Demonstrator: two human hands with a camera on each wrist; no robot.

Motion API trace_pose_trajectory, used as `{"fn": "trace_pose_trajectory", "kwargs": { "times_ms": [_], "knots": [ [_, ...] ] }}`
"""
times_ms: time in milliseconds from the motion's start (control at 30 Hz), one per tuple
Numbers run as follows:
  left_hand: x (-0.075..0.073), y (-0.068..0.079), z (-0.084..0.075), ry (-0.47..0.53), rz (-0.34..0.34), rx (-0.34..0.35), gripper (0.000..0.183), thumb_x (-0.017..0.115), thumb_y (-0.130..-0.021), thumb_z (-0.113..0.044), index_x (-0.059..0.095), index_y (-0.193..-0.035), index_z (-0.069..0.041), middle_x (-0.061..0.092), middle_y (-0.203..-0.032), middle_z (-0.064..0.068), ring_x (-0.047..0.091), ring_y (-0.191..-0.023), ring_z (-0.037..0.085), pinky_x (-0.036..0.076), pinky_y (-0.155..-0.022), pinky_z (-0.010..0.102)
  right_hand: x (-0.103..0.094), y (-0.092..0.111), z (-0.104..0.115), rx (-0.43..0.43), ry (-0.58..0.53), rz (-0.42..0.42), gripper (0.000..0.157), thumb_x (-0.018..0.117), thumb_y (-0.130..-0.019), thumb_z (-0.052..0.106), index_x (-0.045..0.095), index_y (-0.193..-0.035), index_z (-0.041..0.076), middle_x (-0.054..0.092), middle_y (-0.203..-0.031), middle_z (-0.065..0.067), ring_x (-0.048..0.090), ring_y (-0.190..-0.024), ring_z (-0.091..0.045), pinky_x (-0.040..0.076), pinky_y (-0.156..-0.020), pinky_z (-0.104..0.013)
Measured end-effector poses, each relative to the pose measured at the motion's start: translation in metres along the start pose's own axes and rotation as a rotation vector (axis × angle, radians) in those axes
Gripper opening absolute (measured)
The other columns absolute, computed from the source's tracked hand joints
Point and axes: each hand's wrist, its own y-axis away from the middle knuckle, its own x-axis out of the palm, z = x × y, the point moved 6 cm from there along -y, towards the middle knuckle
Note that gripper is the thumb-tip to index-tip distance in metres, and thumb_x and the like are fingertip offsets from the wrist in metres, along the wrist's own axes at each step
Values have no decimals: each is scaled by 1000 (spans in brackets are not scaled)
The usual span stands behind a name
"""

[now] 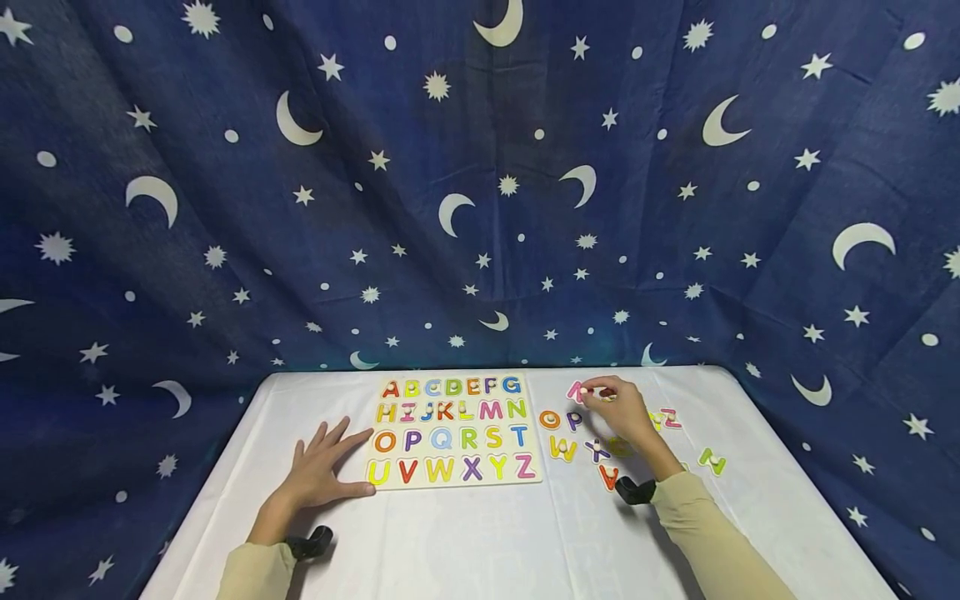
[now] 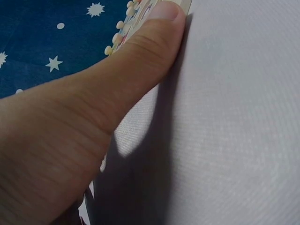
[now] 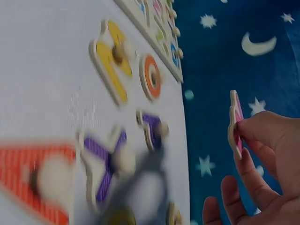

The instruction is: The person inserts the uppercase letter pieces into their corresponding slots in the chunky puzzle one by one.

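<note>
A wooden alphabet puzzle board [image 1: 533,454] lies on the table, the letters A to L fitted with knobbed pieces. My left hand [image 1: 321,467] is spread at its left side, forefinger and thumb touching the edge; in the left wrist view the thumb [image 2: 154,42] rests straight along the board's corner. To the right of the board, my right hand [image 1: 622,417] pinches a pink letter M puzzle piece [image 3: 236,124] between thumb and fingertips, raised above the table. Nearest to that hand lie an orange O [image 1: 550,420] and a purple P [image 1: 573,422].
More loose knobbed letters lie right of the board: a yellow W [image 1: 562,450], purple X [image 1: 597,452], red V [image 1: 608,477], pink Z [image 1: 670,418] and green N [image 1: 712,461]. Some are partly hidden under the right arm. A dark blue star-and-moon cloth [image 1: 480,208] hangs behind the table.
</note>
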Motion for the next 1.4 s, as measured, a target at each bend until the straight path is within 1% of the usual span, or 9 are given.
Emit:
{"fn": "trace_pose_trajectory", "kwargs": {
  "times_ms": [167, 367, 667, 767, 967, 1067, 1200, 1300, 1400],
  "knots": [
    [-1, 1, -1, 8, 3, -4, 105, 86, -61, -72, 56, -149, -22, 31, -163, 26, 14, -149, 60, 3, -110, 84, 33, -8, 14, 20, -38, 66, 17, 78, -92, 17, 78, -108, 11, 69, -118, -10, 60, -106, -30, 50, -86, -40],
    [0, -2, 0, -3, 17, -14, 105, 85, -61, -73, 55, -150, -24, 30, -164, 25, 13, -149, 59, 3, -111, 83, 68, -14, 34, 3, -57, 129, 14, 78, -92, 14, 79, -105, 14, 68, -119, -8, 61, -106, -31, 53, -86, -43],
    [1, -5, 1, -4, 13, -3, 105, 85, -62, -73, 55, -149, -24, 30, -164, 25, 13, -150, 59, 3, -111, 83, 110, -20, 60, -84, -56, 142, 13, 78, -88, 10, 82, -100, 10, 68, -112, -9, 59, -93, -25, 53, -83, -41],
    [1, -6, 1, -6, 16, -6, 106, 84, -62, -74, 55, -150, -23, 30, -164, 25, 13, -150, 58, 2, -111, 83, 120, -20, 66, -91, -59, 165, 13, 78, -88, 10, 82, -100, 10, 69, -111, -8, 59, -95, -24, 52, -86, -42],
    [2, -6, 3, -11, 17, -15, 106, 84, -61, -75, 55, -150, -24, 29, -164, 25, 13, -150, 58, 2, -111, 83, 134, -20, 72, -112, -38, 175, 12, 79, -87, 8, 82, -98, 9, 70, -107, -8, 57, -90, -26, 49, -80, -41],
    [2, -5, 4, -13, 15, -16, 106, 84, -61, -75, 55, -150, -24, 30, -164, 25, 13, -150, 58, 3, -111, 83, 141, -20, 70, -91, -12, 176, 10, 78, -88, 9, 82, -98, 12, 71, -109, -7, 61, -99, -28, 51, -89, -44],
    [2, -4, 4, -12, 18, -15, 106, 84, -61, -75, 55, -150, -24, 30, -164, 25, 13, -150, 59, 3, -110, 84, 149, -18, 68, -51, 45, 178, 10, 78, -88, 12, 82, -97, 14, 72, -112, -7, 58, -115, -35, 44, -103, -54],
    [2, -3, 4, -11, 20, -16, 106, 84, -61, -75, 55, -150, -24, 30, -164, 25, 13, -149, 59, 3, -110, 84, 153, -17, 68, -52, 101, 174, 11, 80, -86, 13, 83, -96, 16, 73, -110, -6, 56, -113, -37, 40, -101, -59],
    [2, -3, 4, -7, 19, -17, 106, 84, -61, -75, 55, -150, -24, 30, -164, 25, 13, -150, 59, 3, -111, 83, 154, -17, 67, -59, 132, 164, 10, 81, -85, 14, 83, -95, 17, 73, -110, -5, 56, -108, -35, 40, -96, -57]
  ]
}}
